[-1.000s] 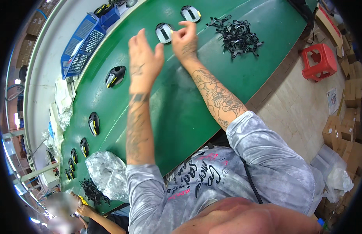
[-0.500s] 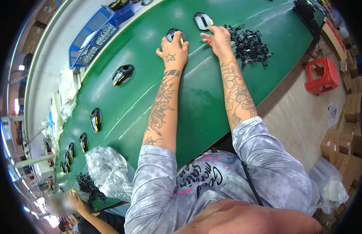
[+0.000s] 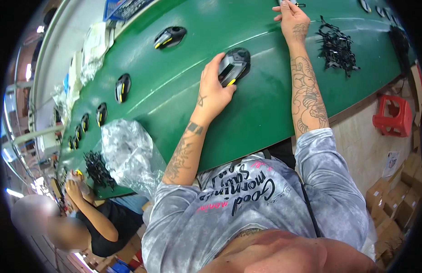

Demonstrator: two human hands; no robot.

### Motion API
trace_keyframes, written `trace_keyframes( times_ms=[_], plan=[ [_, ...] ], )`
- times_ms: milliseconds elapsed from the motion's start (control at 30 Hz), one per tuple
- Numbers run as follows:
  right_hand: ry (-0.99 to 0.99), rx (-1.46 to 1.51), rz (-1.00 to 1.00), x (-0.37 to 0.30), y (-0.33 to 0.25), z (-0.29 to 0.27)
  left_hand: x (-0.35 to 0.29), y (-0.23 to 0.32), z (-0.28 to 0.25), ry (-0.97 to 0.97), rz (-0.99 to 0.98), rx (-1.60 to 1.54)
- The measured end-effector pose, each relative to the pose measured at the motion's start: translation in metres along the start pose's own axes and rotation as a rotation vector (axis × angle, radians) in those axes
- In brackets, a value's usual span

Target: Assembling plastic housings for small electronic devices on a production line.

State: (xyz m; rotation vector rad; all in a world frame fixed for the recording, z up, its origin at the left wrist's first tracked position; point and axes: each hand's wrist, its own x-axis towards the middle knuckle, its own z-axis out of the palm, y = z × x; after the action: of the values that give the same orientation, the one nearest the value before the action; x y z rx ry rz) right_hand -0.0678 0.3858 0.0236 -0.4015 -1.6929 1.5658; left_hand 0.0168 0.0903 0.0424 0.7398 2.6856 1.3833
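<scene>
Both hands were busy: left hand [image 3: 214, 93] cupped a black mouse shell [image 3: 234, 66] on the belt [image 3: 183, 104], right hand [image 3: 291, 19] pinched a small black part [image 3: 300, 5], seemingly next to fit.

At eleven o'clock we see a row of black mouse shells [image 3: 122, 87] strung along the green worktop [image 3: 183, 104], curving down to nine. A crumpled clear plastic bag [image 3: 129, 154] lies at eight, a heap of small black parts [image 3: 98, 169] just beside it. A co-worker's hands [image 3: 74, 184] work there. A red stool [image 3: 393, 116] stands at three, cardboard boxes [image 3: 393, 200] at four.
</scene>
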Motion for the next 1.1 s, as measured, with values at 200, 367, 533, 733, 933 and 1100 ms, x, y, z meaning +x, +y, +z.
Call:
trace_keyframes(
  times_ms=[200,367,533,733,933,1100],
  plan=[
    [-0.299,-0.339,-0.053,-0.038,-0.025,0.023,0.008,-0.025,-0.013,-0.033,-0.158,-1.047],
    [-0.427,-0.648,-0.141,-0.064,-0.039,0.051,0.014,-0.046,-0.021,-0.119,-0.190,-1.487],
    [-0.311,-0.489,-0.123,-0.060,-0.026,0.048,0.017,-0.051,-0.025,-0.057,-0.210,-1.619],
    [-0.684,0.173,0.331,-0.075,-0.047,0.043,0.021,-0.048,-0.015,0.114,-0.275,-1.545],
    [-1.141,0.081,0.520,-0.117,-0.076,0.062,0.020,-0.057,-0.014,0.099,-0.211,-1.560],
    [-0.883,-0.131,0.325,-0.110,-0.066,0.057,0.022,-0.051,-0.011,0.047,-0.215,-1.483]
  ],
)
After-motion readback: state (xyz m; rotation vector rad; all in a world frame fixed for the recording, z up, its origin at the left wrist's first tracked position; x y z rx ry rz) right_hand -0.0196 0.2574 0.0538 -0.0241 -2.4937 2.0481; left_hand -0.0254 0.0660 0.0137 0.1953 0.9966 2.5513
